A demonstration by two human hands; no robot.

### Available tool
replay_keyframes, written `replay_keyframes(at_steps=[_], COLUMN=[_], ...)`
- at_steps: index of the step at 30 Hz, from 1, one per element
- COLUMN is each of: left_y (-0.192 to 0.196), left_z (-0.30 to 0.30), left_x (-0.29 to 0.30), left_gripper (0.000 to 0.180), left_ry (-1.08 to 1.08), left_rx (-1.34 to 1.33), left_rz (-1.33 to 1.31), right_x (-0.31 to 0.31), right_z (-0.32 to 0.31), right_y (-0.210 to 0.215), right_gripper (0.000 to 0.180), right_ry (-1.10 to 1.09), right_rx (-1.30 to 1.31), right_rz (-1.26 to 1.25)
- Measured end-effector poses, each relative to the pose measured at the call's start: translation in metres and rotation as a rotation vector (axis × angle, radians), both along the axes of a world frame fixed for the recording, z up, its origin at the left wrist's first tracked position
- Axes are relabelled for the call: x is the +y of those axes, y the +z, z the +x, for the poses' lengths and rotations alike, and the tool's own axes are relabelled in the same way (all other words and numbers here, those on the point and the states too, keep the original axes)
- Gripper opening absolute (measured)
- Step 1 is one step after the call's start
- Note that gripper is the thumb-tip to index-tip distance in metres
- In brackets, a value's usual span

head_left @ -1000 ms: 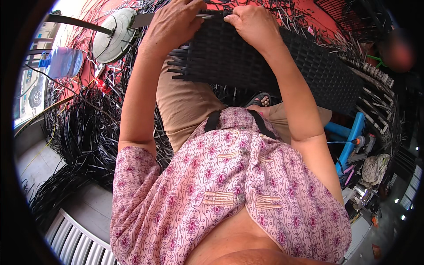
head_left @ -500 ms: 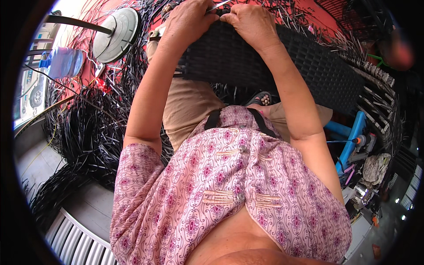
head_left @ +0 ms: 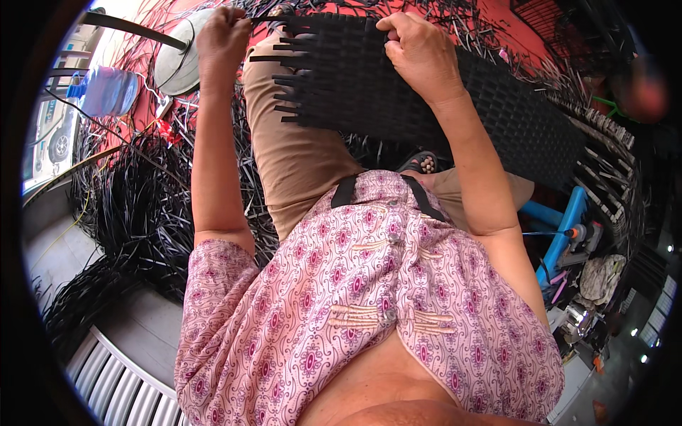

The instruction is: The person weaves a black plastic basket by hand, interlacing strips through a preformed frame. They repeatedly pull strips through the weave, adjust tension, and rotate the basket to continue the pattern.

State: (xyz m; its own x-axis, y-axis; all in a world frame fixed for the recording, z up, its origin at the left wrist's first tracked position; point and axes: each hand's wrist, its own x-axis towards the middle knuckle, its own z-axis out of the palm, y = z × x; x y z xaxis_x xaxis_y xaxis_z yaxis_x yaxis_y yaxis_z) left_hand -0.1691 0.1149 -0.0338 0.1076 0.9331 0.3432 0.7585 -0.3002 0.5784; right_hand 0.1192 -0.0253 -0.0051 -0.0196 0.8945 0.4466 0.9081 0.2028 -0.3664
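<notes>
A black woven panel (head_left: 511, 117) of flat plastic strips lies across my lap, slanting from upper middle down to the right. Loose strip ends stick out unevenly along its left edge. My left hand (head_left: 222, 42) is closed beyond that edge, pinching the end of a black strip (head_left: 266, 19) stretched leftward from the panel's far corner. At the panel's far edge, my right hand (head_left: 420, 53) has its fingers curled and pressed together. What the right fingers hold, if anything, is hidden.
Heaps of loose black strips (head_left: 156, 206) cover the left side and the red floor (head_left: 341, 8). A round grey base with a pole (head_left: 170, 60) and a blue clear bottle (head_left: 110, 92) stand far left. At right are a blue frame (head_left: 565, 231) and tools. A white slatted seat (head_left: 124, 383) is near left.
My hands were together at the panel's far edge. The left has moved left with the strip; the right has shifted slightly right and nearer. A white pointed thing between them no longer shows.
</notes>
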Motion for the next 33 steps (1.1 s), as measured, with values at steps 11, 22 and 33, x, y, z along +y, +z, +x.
replay_keyframes(at_steps=[11, 22, 33], left_y=[0.108, 0.06, 0.027], left_z=[-0.02, 0.044, 0.045], left_x=[-0.048, -0.048, -0.027], left_gripper=[0.024, 0.048, 0.025], left_ry=[-0.315, -0.404, -0.433], left_rx=[-0.653, -0.38, -0.057], left_rz=[-0.079, -0.285, -0.143], right_x=[0.035, 0.005, -0.01], right_z=[-0.065, -0.006, 0.0], right_y=[0.051, 0.052, 0.006], right_gripper=[0.03, 0.022, 0.018], right_ry=[0.42, 0.113, 0.063], right_rx=[0.617, 1.098, 1.166], right_rz=[0.012, -0.201, -0.336])
